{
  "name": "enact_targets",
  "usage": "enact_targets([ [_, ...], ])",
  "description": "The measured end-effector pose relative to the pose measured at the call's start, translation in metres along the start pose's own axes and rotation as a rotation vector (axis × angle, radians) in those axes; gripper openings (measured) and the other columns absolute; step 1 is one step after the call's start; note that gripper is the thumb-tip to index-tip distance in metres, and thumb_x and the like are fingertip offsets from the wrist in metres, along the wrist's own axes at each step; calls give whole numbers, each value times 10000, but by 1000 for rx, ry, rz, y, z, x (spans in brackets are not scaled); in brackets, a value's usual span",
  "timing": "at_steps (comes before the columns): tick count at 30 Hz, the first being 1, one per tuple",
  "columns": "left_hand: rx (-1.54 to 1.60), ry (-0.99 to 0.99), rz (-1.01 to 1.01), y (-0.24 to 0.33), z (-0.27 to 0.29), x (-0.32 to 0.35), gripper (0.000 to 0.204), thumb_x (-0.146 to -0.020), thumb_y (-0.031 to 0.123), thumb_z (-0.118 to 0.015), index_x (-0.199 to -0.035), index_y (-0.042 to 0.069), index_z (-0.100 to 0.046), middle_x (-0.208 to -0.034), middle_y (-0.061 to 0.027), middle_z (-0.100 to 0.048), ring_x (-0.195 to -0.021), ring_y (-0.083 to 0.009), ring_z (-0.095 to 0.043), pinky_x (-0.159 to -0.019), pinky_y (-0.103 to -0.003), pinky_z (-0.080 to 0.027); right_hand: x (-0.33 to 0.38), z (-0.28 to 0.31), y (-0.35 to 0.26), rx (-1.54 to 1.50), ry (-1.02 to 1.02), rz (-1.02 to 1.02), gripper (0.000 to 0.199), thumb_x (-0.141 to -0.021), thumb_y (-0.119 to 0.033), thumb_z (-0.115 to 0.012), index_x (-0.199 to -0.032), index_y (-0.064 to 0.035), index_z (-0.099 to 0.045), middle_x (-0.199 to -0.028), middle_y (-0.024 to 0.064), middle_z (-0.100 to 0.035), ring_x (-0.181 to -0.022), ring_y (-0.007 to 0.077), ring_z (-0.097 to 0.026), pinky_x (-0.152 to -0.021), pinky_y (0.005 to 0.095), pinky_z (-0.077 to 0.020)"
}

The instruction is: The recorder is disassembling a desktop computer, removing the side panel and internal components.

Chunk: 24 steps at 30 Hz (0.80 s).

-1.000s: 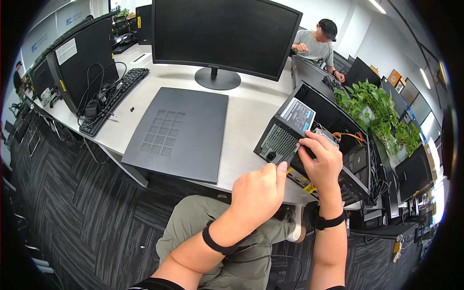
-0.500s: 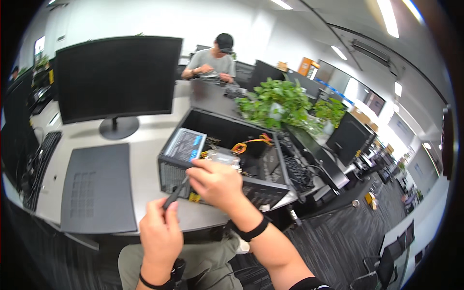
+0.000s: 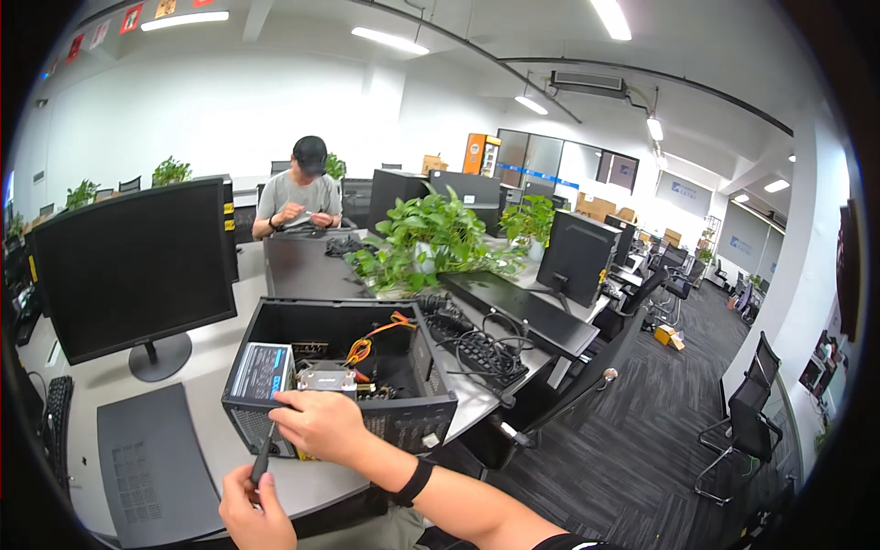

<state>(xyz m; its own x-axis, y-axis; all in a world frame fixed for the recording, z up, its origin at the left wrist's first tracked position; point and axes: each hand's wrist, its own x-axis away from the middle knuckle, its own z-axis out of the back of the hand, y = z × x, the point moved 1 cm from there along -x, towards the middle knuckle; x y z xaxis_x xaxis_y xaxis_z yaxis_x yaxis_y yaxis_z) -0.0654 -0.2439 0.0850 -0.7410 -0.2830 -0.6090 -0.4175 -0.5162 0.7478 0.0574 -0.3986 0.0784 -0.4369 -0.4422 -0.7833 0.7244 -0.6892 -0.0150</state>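
Left hand [image 3: 255, 518] is gripping a dark screwdriver [image 3: 262, 461], which is slanting up to the right hand [image 3: 321, 427] at an open computer case [image 3: 417, 422] just beyond, on the desk [image 3: 214, 442]. Blue lettering [image 3: 277, 360] is showing on the case's power supply [image 3: 255, 423]. The screwdriver's tip is getting lost against the right fingers [image 3: 291, 417]; whether they are grasping it cannot be told.
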Motion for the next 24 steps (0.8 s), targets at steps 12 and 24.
enact_targets([
  [12,-17,-55,-177,-5,0,-2,189,-928,121,-664,-1029,-38,-650,-645,-116,-631,-536,-209,-583,-540,-348,-462,4,-4,2,-3,-12,-12,177,-792,-198,-731,-959,-143,-714,-1108,42,-694,-853,202,-700,-696,315,-557],
  [24,-16,-43,46,-6,-3,-1,224,-968,186,-598,-911,-21,-659,-696,-180,-627,-551,-323,-569,-537,-407,-454,5,-4,3,8,7,15,193,-783,-192,-732,-969,-139,-721,-1096,42,-687,-866,188,-694,-697,305,-553],
])
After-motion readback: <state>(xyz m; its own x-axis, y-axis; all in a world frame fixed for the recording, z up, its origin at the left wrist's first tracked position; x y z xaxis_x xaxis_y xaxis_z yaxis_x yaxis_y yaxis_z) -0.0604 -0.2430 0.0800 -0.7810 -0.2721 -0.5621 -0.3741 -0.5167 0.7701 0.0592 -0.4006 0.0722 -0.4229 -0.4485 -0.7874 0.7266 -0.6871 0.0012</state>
